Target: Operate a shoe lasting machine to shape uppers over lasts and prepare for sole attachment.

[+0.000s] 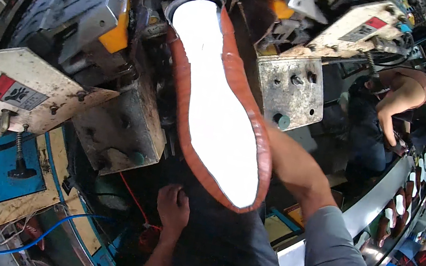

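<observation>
The left hand (173, 208), bare, lies near and left of centre, its fingers curled inward; how tightly they close cannot be told. The right hand is hidden behind the work, so its grip cannot be told; its bare forearm (300, 171) emerges from a smooth grey fabric sleeve (339, 241). The two hands are apart. At the centre, in front of the right forearm's far end, is an elongated reddish-brown leather shoe upper (182, 73), underside toward the viewer, tapered toe near and rounded heel far. The leather margin is wrinkled into fine pleats around a flat, smooth white insole (225, 129), narrowed at the waist; a dark grey rim (170, 10) borders the heel. To the left are a scuffed cream metal plate (61, 89), a stained box-shaped metal housing (120, 128) and a ridged grey block (70, 5) with an orange-yellow end. Near left, a glossy blue cable (47, 232) curves below a flat blue panel (8, 165). To the right, beyond the upper, stands a speckled metal control box (288, 92) with a round green knob (281, 122). Far right, a person (401, 98) bends beside a row of brown-and-white shoe pieces (399, 206)
</observation>
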The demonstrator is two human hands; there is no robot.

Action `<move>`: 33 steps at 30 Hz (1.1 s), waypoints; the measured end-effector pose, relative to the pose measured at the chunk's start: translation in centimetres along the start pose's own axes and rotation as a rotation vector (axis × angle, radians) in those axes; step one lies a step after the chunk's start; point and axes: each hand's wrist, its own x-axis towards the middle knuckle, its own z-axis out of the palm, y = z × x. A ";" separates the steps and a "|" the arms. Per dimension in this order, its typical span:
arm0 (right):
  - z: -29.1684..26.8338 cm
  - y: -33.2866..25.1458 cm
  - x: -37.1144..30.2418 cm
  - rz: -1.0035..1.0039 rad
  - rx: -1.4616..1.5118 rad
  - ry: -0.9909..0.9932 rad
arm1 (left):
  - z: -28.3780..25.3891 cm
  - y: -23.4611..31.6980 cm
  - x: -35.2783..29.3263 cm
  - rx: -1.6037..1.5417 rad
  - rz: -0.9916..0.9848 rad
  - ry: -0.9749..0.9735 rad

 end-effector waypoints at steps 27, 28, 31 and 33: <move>-8.8 -22.9 9.3 -0.055 -0.728 -0.362 | 1.2 0.6 -0.7 -0.040 -0.021 -0.003; -9.4 -23.1 9.7 -0.062 -0.642 -0.420 | 1.4 1.0 -0.4 -0.043 0.002 0.015; -9.2 -24.2 8.5 0.042 -0.503 -0.393 | 1.5 1.0 -0.4 -0.055 -0.004 0.035; -7.3 -25.3 5.2 0.085 -0.329 -0.308 | 0.9 0.5 -0.8 -0.048 -0.015 0.042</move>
